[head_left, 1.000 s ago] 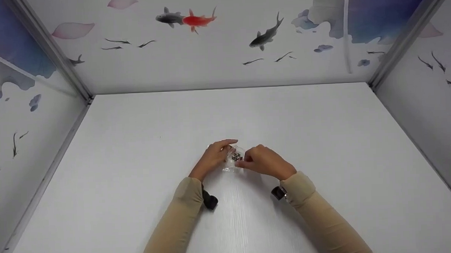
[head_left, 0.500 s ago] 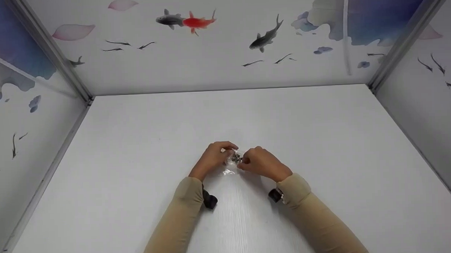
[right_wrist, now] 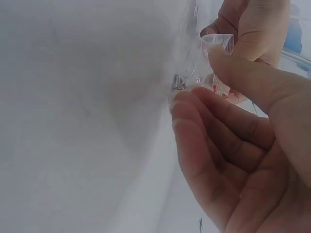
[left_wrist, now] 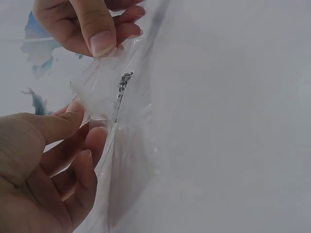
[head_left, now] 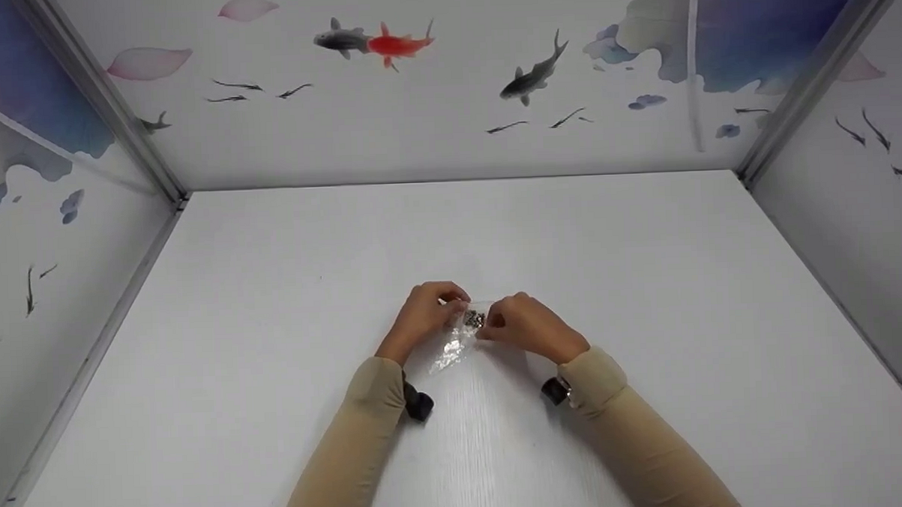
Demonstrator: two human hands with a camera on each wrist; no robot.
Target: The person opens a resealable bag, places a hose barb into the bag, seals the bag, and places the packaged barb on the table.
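Between the two hands is a clear plastic bag (head_left: 452, 349) with a cluster of small shiny metal parts (head_left: 475, 319) inside, perhaps screws, too small to name surely. My left hand (head_left: 425, 311) pinches the bag's edge between thumb and fingertips on its left side. On the opposite side my right hand (head_left: 532, 327) pinches it with thumb and curled fingers. The left wrist view shows the bag (left_wrist: 104, 90) stretched between both hands, its metal parts (left_wrist: 125, 82) in a dark clump. In the right wrist view the metal parts (right_wrist: 179, 81) lie just beyond the right fingertips.
A white table (head_left: 450, 231) lies under the hands. Behind it rises a white panel (head_left: 447, 133) painted with fish, and similar panels stand at the left and right. Black wrist cameras (head_left: 419, 402) hang below both beige sleeves.
The bag's loose lower part has spread out toward the lower left, and its upper edge now looks straighter between the hands. Both hands keep hold of it with small finger shifts.
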